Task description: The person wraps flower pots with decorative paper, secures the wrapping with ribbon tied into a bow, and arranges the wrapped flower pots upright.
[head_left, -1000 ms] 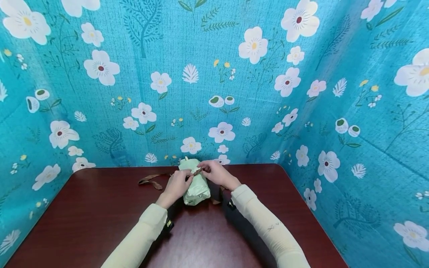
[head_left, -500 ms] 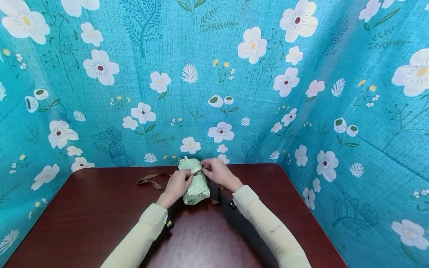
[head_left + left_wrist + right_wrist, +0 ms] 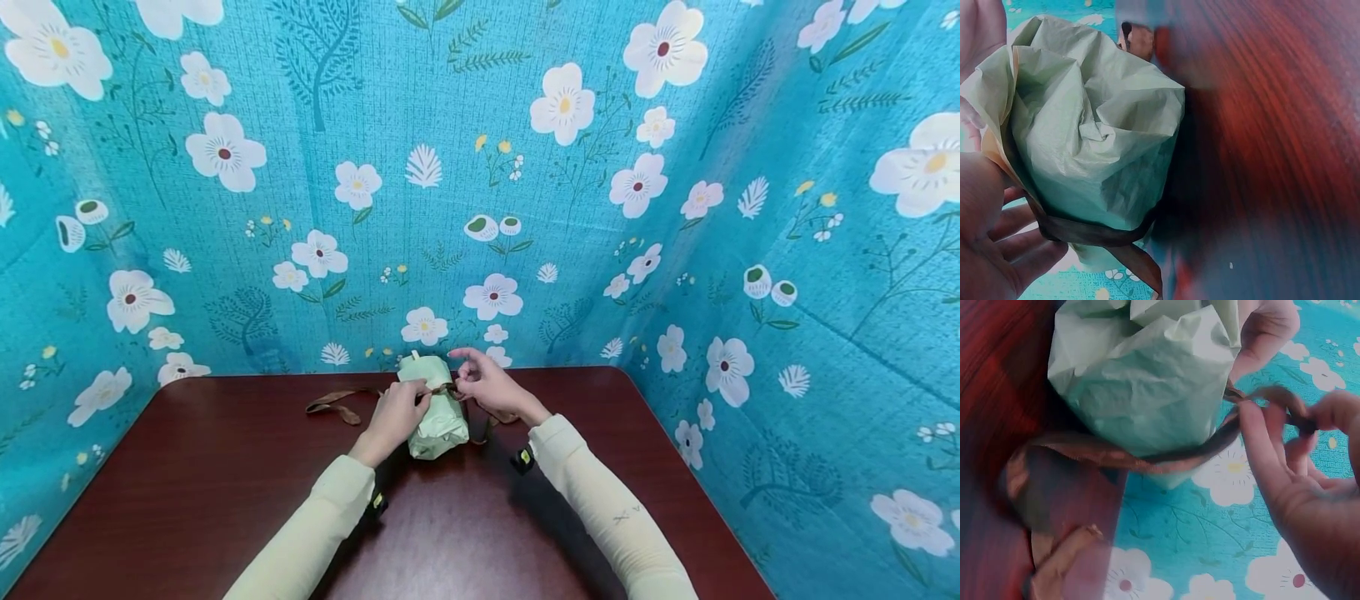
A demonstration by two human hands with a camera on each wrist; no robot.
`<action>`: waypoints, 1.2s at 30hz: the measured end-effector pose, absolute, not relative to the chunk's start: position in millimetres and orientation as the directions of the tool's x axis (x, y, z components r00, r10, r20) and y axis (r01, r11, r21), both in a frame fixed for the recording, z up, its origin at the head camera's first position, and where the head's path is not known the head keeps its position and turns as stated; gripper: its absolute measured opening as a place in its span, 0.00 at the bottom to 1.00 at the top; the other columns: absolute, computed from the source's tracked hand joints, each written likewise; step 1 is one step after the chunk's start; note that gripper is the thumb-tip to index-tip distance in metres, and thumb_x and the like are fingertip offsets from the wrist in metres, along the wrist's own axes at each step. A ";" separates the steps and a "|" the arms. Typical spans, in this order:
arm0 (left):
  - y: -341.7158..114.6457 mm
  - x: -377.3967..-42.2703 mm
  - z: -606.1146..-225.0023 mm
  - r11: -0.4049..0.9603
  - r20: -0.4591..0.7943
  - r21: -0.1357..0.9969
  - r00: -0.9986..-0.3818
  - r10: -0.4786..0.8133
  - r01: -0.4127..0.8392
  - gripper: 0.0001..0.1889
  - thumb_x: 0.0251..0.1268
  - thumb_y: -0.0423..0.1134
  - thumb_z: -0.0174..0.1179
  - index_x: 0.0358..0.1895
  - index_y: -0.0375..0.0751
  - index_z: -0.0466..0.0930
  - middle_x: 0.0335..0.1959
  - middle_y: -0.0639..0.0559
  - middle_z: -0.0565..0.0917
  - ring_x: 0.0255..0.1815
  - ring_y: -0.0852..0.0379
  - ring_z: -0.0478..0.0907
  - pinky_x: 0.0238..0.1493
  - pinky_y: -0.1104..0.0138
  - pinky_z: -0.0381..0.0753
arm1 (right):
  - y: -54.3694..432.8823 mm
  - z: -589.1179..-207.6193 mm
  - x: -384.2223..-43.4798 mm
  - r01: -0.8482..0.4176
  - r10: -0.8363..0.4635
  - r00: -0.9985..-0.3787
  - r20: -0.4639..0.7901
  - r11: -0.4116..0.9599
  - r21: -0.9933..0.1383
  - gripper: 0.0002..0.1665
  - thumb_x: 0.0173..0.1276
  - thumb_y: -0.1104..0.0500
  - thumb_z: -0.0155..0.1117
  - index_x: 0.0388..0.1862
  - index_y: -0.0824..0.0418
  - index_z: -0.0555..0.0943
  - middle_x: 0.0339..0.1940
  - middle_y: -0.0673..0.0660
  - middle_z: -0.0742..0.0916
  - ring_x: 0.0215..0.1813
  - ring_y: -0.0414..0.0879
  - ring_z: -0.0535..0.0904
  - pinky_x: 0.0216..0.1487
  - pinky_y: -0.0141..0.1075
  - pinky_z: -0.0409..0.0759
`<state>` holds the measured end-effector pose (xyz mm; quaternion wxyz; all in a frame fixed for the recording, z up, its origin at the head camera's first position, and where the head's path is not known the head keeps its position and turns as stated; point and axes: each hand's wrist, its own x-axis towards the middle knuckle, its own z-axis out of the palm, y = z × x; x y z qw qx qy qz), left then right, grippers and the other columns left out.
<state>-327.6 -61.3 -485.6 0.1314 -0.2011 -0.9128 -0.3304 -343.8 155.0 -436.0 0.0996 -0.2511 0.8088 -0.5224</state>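
Note:
A bundle wrapped in pale green paper (image 3: pixel 438 429) lies near the table's far edge, its creased end toward me. Around its middle runs a brown ribbon (image 3: pixel 1166 464). My left hand (image 3: pixel 397 417) pinches the ribbon on top of the bundle, its other fingers along the bundle's left side in the left wrist view. At the bundle's right, my right hand (image 3: pixel 491 390) pinches a looped part of the ribbon between thumb and fingers, index finger raised in the head view. The ribbon's crossing on top is partly hidden by the fingers.
One ribbon tail (image 3: pixel 333 404) lies on the dark red wooden table (image 3: pixel 225 475) left of the bundle; another part trails at the right. A blue flowered cloth (image 3: pixel 450 208) hangs right behind the table's far edge and along its sides.
My right hand has shifted slightly right and raised its index finger, and a ribbon loop now shows at its fingertips. My left hand has stayed in place on the ribbon.

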 end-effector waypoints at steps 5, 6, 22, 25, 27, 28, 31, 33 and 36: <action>-61.7 -327.6 -486.3 0.695 0.384 0.551 -0.880 0.280 0.462 0.06 0.71 0.33 0.62 0.39 0.41 0.89 0.56 0.37 0.86 0.34 0.46 0.87 0.32 0.57 0.84 | 163.4 -428.3 -343.1 -0.326 -0.569 -0.820 0.052 0.391 -0.861 0.36 0.71 0.69 0.58 0.77 0.61 0.63 0.41 0.57 0.77 0.35 0.49 0.78 0.36 0.36 0.80; -61.9 -327.6 -486.6 0.691 0.386 0.554 -0.879 0.281 0.464 0.06 0.71 0.32 0.62 0.38 0.41 0.89 0.56 0.37 0.86 0.34 0.46 0.87 0.32 0.58 0.84 | 165.2 -425.9 -342.2 -0.340 -0.590 -0.807 0.035 0.416 -0.843 0.37 0.71 0.69 0.60 0.77 0.62 0.62 0.42 0.58 0.79 0.35 0.49 0.79 0.37 0.36 0.82; -67.5 -330.9 -489.9 0.611 0.394 0.621 -0.869 0.299 0.492 0.06 0.70 0.31 0.62 0.39 0.41 0.89 0.56 0.38 0.86 0.43 0.46 0.87 0.38 0.60 0.82 | 198.8 -401.8 -339.2 -0.527 -0.624 -0.780 -0.033 0.685 -0.503 0.10 0.71 0.60 0.68 0.29 0.59 0.90 0.20 0.51 0.85 0.20 0.36 0.69 0.26 0.30 0.69; -68.0 -331.1 -489.1 0.610 0.386 0.626 -0.873 0.299 0.486 0.06 0.71 0.31 0.62 0.40 0.40 0.89 0.57 0.38 0.85 0.43 0.46 0.87 0.36 0.62 0.80 | 206.3 -396.8 -341.2 -0.531 -0.615 -0.788 0.015 0.667 -0.522 0.08 0.70 0.60 0.69 0.33 0.61 0.91 0.22 0.52 0.86 0.20 0.37 0.68 0.25 0.31 0.67; -68.0 -331.1 -489.1 0.613 0.384 0.625 -0.874 0.297 0.483 0.07 0.71 0.31 0.62 0.41 0.41 0.90 0.57 0.39 0.85 0.45 0.46 0.87 0.38 0.61 0.81 | 211.2 -394.3 -342.0 -0.516 -0.593 -0.804 0.044 0.660 -0.546 0.07 0.69 0.61 0.69 0.36 0.63 0.91 0.25 0.53 0.88 0.21 0.38 0.68 0.26 0.32 0.67; -67.8 -330.9 -489.1 0.612 0.386 0.625 -0.873 0.297 0.485 0.07 0.71 0.31 0.62 0.41 0.40 0.90 0.57 0.39 0.85 0.45 0.46 0.87 0.38 0.61 0.81 | 213.6 -393.9 -342.5 -0.504 -0.575 -0.816 0.055 0.662 -0.554 0.07 0.70 0.62 0.68 0.37 0.64 0.91 0.26 0.52 0.88 0.22 0.38 0.69 0.27 0.32 0.68; -67.1 -330.4 -489.8 0.609 0.393 0.624 -0.870 0.297 0.490 0.07 0.71 0.30 0.61 0.41 0.40 0.90 0.57 0.39 0.86 0.46 0.46 0.87 0.40 0.59 0.82 | 220.1 -395.3 -343.7 -0.457 -0.504 -0.861 0.072 0.702 -0.546 0.07 0.70 0.63 0.67 0.36 0.61 0.91 0.25 0.49 0.87 0.21 0.39 0.69 0.27 0.33 0.69; -66.7 -330.1 -490.6 0.606 0.396 0.624 -0.868 0.298 0.493 0.07 0.71 0.30 0.61 0.41 0.40 0.90 0.57 0.39 0.86 0.44 0.46 0.87 0.40 0.60 0.82 | 223.9 -398.0 -344.3 -0.412 -0.439 -0.895 0.081 0.743 -0.527 0.08 0.69 0.62 0.67 0.31 0.59 0.91 0.20 0.48 0.83 0.20 0.40 0.68 0.25 0.34 0.68; -66.8 -329.9 -490.5 0.603 0.391 0.629 -0.870 0.301 0.491 0.07 0.71 0.30 0.61 0.41 0.40 0.90 0.57 0.39 0.85 0.40 0.48 0.87 0.36 0.62 0.79 | 230.5 -401.4 -344.8 -0.332 -0.345 -0.936 0.069 0.802 -0.497 0.11 0.68 0.60 0.69 0.26 0.56 0.90 0.15 0.47 0.81 0.18 0.41 0.65 0.23 0.34 0.64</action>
